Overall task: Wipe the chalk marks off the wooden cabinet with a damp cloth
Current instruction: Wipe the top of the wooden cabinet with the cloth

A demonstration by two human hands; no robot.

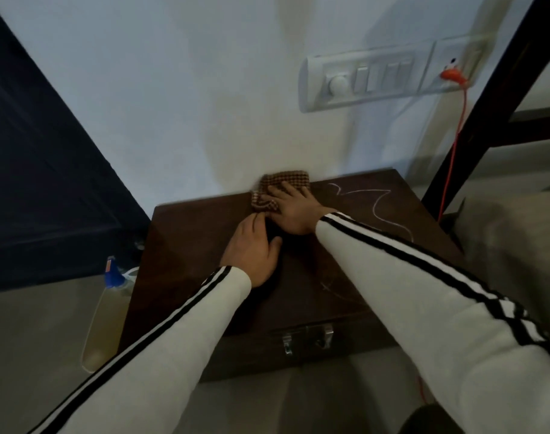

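**Cream sleeves, black stripes**

The person wears a cream long-sleeved top. The left sleeve point(142, 355) carries two thin black stripes along its length to the cuff, with a pale line between them. The right sleeve point(430, 296) bears the same pair, kinked where the fabric folds. The left grip point(255, 249) and right grip point(294, 211) are bare.

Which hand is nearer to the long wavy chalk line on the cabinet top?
Right. The right hand presses the cloth just left of the chalk line; the left hand rests on the cabinet, farther left.

Dim, soft motion blur, wide-angle edge distortion.
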